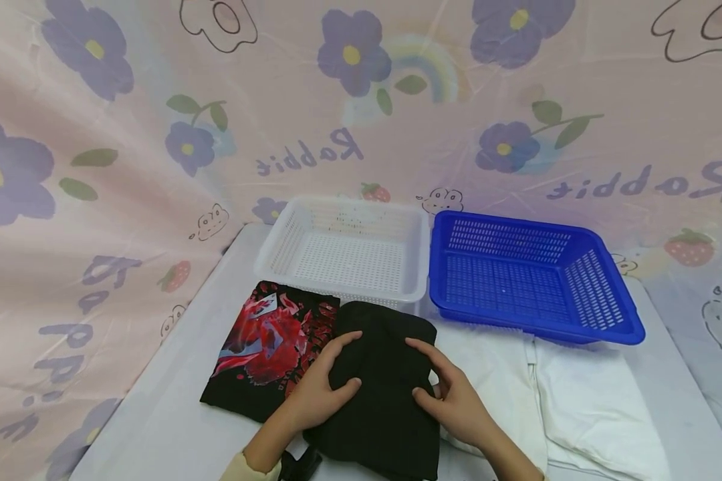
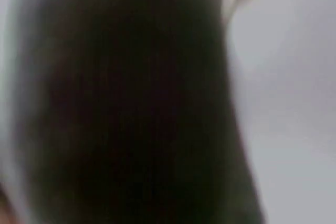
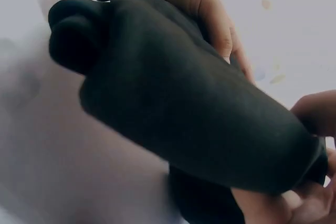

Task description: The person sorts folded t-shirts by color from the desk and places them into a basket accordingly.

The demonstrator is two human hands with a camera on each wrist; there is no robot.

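A folded black garment (image 1: 388, 361) forms a thick bundle in the middle of the head view. My left hand (image 1: 317, 394) grips its left side, thumb and forefinger over the top. On the opposite side my right hand (image 1: 460, 406) holds it with thumb and fingers. In the right wrist view the bundle (image 3: 184, 98) shows rounded, stacked folds, with fingers above and below its right end. The left wrist view is mostly filled by blurred dark cloth (image 2: 131, 98). Partly behind the bundle lies a folded black shirt with a red print (image 1: 271, 341).
A white perforated basket (image 1: 418, 284) stands at the back, beside a blue one (image 1: 628, 321). Folded white cloth (image 1: 595, 407) lies on the white table (image 1: 150, 421) to the right. A patterned curtain (image 1: 397, 147) hangs behind and along the left. A black device (image 1: 301, 464) is at my left wrist.
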